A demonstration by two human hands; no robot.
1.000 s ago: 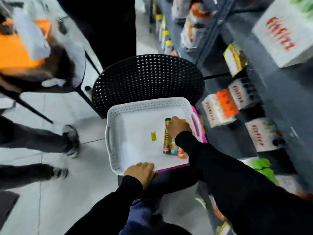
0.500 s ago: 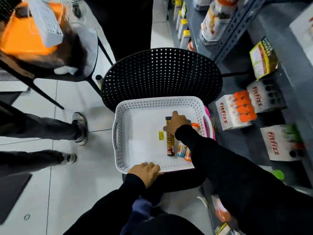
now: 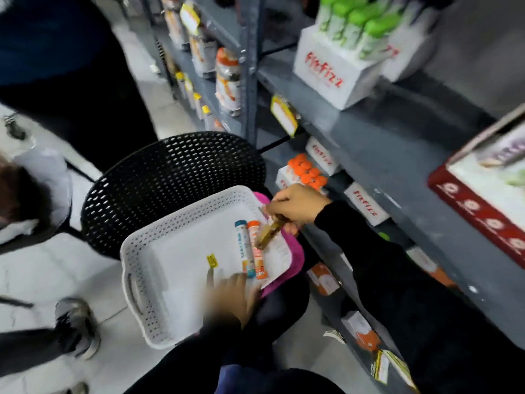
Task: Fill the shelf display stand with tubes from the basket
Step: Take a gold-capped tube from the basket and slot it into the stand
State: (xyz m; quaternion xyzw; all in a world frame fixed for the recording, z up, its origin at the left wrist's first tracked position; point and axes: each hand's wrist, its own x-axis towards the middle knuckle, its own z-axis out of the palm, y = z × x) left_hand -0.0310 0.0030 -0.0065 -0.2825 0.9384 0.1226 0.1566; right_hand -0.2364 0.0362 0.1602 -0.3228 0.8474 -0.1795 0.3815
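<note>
A white perforated basket (image 3: pixel 147 268) rests on a black chair in front of me. Inside it lie a blue tube (image 3: pixel 243 248) and an orange tube (image 3: pixel 257 251) side by side, plus a small yellow label (image 3: pixel 211 260). My right hand (image 3: pixel 298 204) is shut on a gold-brown tube (image 3: pixel 270 234), lifted above the basket's right rim and tilted. My left hand (image 3: pixel 233 297), blurred, rests on the basket's near edge. On the shelf to the right stands a white display stand with orange-capped tubes (image 3: pixel 308 172) and another white stand (image 3: pixel 365 204) beside it.
Grey metal shelving (image 3: pixel 397 143) runs along the right, holding a stand of green-capped tubes (image 3: pixel 341 52) and a red box (image 3: pixel 483 200). A pink tray (image 3: pixel 295 260) lies under the basket. The black perforated chair back (image 3: pixel 170 177) rises behind it. Other people's legs and shoes (image 3: pixel 76 328) stand at left.
My right hand has picked the gold-brown tube out of the basket and raised it toward the shelf. The view has swung up and to the right.
</note>
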